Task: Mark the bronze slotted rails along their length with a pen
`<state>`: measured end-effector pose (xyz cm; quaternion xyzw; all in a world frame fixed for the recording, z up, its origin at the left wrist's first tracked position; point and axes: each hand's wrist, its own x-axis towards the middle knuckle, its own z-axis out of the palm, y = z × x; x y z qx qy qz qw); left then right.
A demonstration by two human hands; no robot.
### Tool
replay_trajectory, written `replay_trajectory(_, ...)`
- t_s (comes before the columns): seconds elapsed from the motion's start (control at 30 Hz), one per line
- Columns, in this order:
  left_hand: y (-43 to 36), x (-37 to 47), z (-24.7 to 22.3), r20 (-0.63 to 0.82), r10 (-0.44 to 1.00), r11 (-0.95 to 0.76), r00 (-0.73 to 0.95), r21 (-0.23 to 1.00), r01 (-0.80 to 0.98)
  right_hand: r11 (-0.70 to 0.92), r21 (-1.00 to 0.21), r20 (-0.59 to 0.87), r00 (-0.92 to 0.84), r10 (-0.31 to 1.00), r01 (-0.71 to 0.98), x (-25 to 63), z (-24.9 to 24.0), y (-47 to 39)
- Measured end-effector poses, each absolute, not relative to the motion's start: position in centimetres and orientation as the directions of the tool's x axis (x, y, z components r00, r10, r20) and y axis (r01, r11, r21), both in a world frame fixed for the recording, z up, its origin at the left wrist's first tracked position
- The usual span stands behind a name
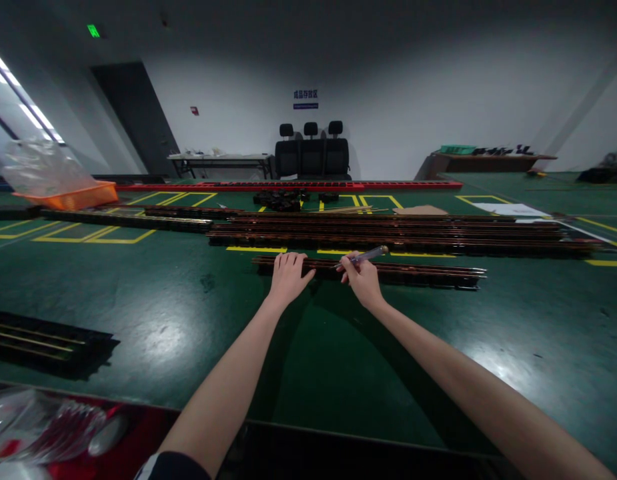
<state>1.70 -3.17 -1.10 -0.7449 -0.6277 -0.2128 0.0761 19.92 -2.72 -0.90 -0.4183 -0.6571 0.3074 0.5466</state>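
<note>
A long dark rail assembly with coppery strips (418,272) lies across the green table (188,293) in front of me. My left hand (289,277) rests on its left part, fingers spread over the top and thumb out to the right. In my right hand (359,275) is a pen with a clear barrel (371,254), held in a writing grip. Its tip points down and left at the rail's upper side; whether it touches cannot be made out. Just behind lies a wide row of similar rails (388,230).
Another dark rail (48,340) lies at the near left. Farther back are an orange basket (73,197) with plastic bags, black parts (278,199), a long red rail (388,186) and white paper (513,210). Bagged items (48,427) sit below the table's near-left edge.
</note>
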Motion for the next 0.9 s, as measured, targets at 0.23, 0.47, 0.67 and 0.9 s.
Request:
replay_trajectory(0.23, -3.12, 1.68, -1.15, 0.41, 0.906, -0.185, 0.107, 0.155, 0.971, 0.476, -0.848, 0.47, -0.083, 0.879, 0.232, 19.87, -0.96, -2.65)
replay_trajectory(0.47, -3.08, 1.57, -1.28, 0.433, 0.895, -0.193, 0.11, 0.153, 0.969, 0.497, -0.832, 0.495, -0.075, 0.866, 0.248, 19.8, -0.88, -2.75)
replay_trajectory(0.67, -2.88, 1.54, -1.56, 0.453, 0.883, -0.204, 0.122, 0.136, 0.969, 0.502, -0.837, 0.511, -0.016, 0.859, 0.218, 19.8, -1.03, -2.71)
replay_trajectory(0.9, -2.83, 1.53, -1.57, 0.458, 0.881, -0.205, 0.121, 0.14, 0.969, 0.505, -0.839, 0.516, 0.004, 0.856, 0.2, 19.9, -1.06, -2.71)
